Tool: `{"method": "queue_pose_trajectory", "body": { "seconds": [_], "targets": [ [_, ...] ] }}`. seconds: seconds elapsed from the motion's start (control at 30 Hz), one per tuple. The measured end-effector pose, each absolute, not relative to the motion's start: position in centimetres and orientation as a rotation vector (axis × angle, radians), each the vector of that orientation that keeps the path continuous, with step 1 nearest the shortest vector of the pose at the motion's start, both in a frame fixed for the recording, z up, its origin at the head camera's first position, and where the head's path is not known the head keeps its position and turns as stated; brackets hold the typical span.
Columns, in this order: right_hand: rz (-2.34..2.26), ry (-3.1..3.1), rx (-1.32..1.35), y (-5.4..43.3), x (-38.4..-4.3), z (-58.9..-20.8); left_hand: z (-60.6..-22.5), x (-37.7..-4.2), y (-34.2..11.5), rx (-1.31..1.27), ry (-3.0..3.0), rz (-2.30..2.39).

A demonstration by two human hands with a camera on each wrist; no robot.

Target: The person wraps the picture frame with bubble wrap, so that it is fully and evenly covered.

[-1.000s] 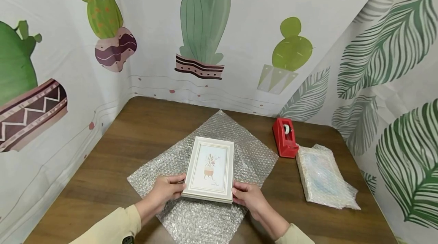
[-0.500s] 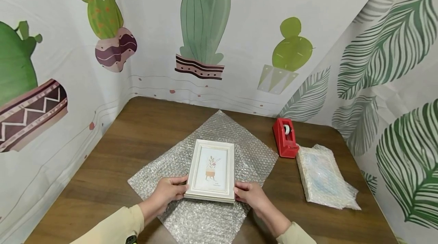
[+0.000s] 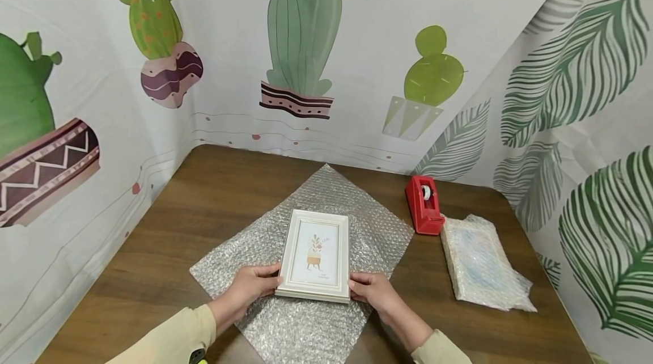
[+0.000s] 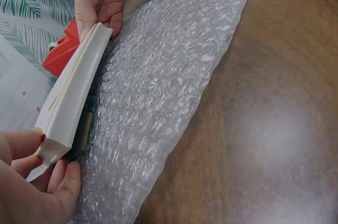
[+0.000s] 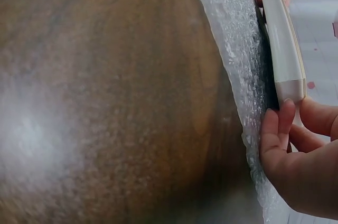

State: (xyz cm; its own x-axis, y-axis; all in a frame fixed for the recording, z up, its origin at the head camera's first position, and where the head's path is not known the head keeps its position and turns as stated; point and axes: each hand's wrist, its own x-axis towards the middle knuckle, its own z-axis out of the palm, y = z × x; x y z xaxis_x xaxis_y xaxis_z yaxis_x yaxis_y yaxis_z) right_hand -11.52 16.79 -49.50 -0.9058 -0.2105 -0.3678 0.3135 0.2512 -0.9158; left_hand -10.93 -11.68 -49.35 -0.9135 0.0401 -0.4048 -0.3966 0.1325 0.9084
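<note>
across the middle of the brown wooden table point(image 3: 158, 228) lies a sheet of bubble wrap point(image 3: 301, 327), turned so that one corner points away from me. over it i hold a white picture frame point(image 3: 314, 256), face up, by its two sides near the lower corners. my left hand point(image 3: 246, 290) grips the left edge between thumb and fingers, and my right hand point(image 3: 376, 295) pinches the right edge likewise. seen from my wrists, the frame has a dark underside close above the wrap; whether the two touch i cannot tell. inside the white border is a print of a leafy plant in an orange pot on legs.

to the right of the sheet, a red tape dispenser point(image 3: 422, 214) stands near the back, holding a white roll. just in front of it lies a flat parcel point(image 3: 479, 265) in clear wrapping. pale yellow sleeves point(image 3: 168, 333) cover my forearms. behind the table hangs white cloth point(image 3: 367, 29) printed with cacti and leaves.
</note>
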Motion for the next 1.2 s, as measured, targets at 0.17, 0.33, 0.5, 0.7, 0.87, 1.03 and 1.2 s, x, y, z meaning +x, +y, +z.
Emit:
{"method": "queue_pose_trajectory", "body": {
  "seconds": [0.17, 0.33, 0.5, 0.7, 0.87, 1.03, 1.2],
  "targets": [
    [-1.703, 2.102, 0.147, 16.7, -11.5, -49.5, -49.3, -11.1, -11.9, -0.299, 2.118, 1.792],
    [-1.712, 2.11, 0.169, 16.4, -11.3, -49.5, -49.2, -11.4, -12.1, -0.298, 2.161, 1.722],
    [-1.705, 2.142, 0.147, 16.2, -11.2, -49.7, -49.1, -11.7, -12.3, -0.303, 2.177, 1.686],
    [-1.699, 2.162, 0.127, 16.2, -11.2, -49.8, -49.0, -11.9, -12.1, -0.327, 2.197, 1.651],
    [-1.697, 2.166, 0.147, 16.2, -11.3, -49.9, -49.0, -11.9, -12.0, -0.322, 2.211, 1.652],
    [-1.708, 2.189, 0.206, 16.0, -11.2, -49.8, -49.1, -11.8, -11.9, -0.315, 2.249, 1.646],
    [-1.707, 2.22, 0.243, 15.8, -11.1, -49.5, -49.2, -11.7, -11.9, -0.274, 2.288, 1.652]
  ]
}}
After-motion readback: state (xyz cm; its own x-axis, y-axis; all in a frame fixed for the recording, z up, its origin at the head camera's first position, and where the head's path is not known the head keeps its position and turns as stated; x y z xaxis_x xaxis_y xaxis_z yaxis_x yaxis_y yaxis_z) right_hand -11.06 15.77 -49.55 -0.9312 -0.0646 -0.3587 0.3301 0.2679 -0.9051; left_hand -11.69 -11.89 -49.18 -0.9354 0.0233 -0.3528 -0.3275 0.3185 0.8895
